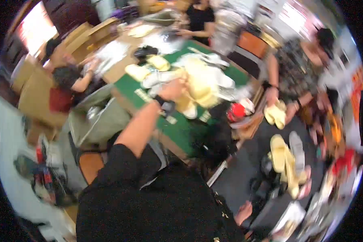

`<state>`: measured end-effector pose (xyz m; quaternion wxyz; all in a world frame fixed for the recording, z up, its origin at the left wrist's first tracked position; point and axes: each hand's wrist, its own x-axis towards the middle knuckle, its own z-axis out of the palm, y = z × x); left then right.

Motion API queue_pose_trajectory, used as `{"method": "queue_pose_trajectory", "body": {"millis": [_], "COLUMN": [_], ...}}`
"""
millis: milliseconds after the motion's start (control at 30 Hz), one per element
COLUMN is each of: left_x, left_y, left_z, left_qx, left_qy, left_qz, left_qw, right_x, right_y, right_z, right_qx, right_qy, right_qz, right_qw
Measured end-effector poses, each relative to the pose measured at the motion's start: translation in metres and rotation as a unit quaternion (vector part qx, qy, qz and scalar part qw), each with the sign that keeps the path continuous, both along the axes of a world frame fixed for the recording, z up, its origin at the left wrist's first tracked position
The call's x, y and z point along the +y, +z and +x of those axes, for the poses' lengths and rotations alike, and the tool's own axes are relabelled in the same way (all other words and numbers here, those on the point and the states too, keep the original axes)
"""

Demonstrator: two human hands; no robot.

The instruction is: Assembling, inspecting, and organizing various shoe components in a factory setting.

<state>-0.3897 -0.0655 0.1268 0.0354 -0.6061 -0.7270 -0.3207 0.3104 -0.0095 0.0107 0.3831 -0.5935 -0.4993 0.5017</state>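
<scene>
My left hand (174,89), with a dark watch on its wrist, stretches forward over a green work mat (175,131). Its fingers are smeared by motion and touch or overlap a blurred heap of pale yellow slippers (203,82); whether they grip one cannot be told. Grey slippers (159,78) lie beside the hand, and a separate yellow slipper (137,72) is at the heap's left. Low on the right, my right hand (244,213) is partly visible beside the dark table (238,181), its fingers indistinct.
On the dark table lie yellow slippers (279,153) and a grey slipper (297,149). A red-topped item (236,111) stands at the mat's right corner. A person (298,64) at right handles yellow slippers (275,115); others sit at left and far. A grey-green bin (97,121) stands left.
</scene>
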Motion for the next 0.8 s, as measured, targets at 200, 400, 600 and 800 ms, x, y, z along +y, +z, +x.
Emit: {"method": "queue_pose_trajectory", "body": {"millis": [200, 400, 600, 800], "left_x": [-0.015, 0.002, 0.039, 0.06], "left_y": [0.03, -0.087, -0.08, -0.052], "left_z": [-0.053, 0.044, 0.172, 0.173], "left_qx": [-0.089, -0.389, -0.514, -0.423], "left_qy": [0.129, -0.069, -0.114, -0.177], "left_qz": [0.066, -0.146, -0.302, -0.284], "left_qw": [0.985, 0.907, 0.795, 0.842], "right_x": [-0.005, -0.016, -0.012, 0.008], "right_y": [0.046, 0.003, 0.057, 0.075], "right_z": [-0.051, -0.085, -0.115, -0.103], "right_qx": [0.025, -0.263, -0.214, 0.036], "right_qy": [-0.125, 0.002, -0.046, -0.15], "right_qz": [-0.042, 0.037, 0.041, 0.016], "right_qw": [0.991, 0.964, 0.975, 0.988]}}
